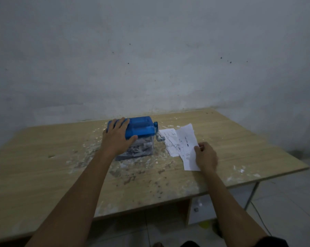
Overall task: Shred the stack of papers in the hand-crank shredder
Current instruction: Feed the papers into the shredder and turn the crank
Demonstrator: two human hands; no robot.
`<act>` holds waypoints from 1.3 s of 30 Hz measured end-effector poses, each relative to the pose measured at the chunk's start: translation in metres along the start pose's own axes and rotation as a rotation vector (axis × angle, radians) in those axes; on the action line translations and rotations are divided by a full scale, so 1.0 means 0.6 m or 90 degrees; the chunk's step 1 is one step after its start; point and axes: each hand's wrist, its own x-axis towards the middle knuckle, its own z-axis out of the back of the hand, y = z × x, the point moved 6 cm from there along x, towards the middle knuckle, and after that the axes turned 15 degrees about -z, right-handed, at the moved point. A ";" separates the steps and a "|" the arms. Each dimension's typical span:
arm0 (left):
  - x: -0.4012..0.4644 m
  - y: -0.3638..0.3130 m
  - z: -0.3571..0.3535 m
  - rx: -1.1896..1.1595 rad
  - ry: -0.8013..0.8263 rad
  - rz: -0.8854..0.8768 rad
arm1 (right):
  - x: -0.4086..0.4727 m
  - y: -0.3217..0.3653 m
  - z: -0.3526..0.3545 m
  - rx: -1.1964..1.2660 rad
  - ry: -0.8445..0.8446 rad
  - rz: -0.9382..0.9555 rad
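Nearest, two bare forearms over a dusty wooden table (43,157). Left hand (117,138) spread flat on the blue lid of the hand-crank shredder (140,130), fingers straight, thumb at the lid's front edge, holding it steady. Right hand (205,155), right of the shredder, pinching the near edge of the papers (184,145). Clear bin below the lid already holding shreds, so partly done; a few sheets left to feed. Papers lying flat just right of the crank (157,133), long axis running from the hand away toward the wall.

Both forearms bare; hands (117,138) ungloved, no rings or watch visible; dark sleeve edge (273,240) at right upper arm.
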 end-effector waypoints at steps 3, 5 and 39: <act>0.005 0.000 0.001 -0.040 0.005 0.003 | 0.007 0.012 0.016 0.090 0.061 0.000; 0.008 0.000 0.004 -0.078 -0.005 0.015 | 0.009 0.031 0.026 0.142 0.097 0.000; -0.016 -0.046 0.087 -0.559 -0.296 0.021 | -0.166 0.301 -0.020 0.374 0.366 0.196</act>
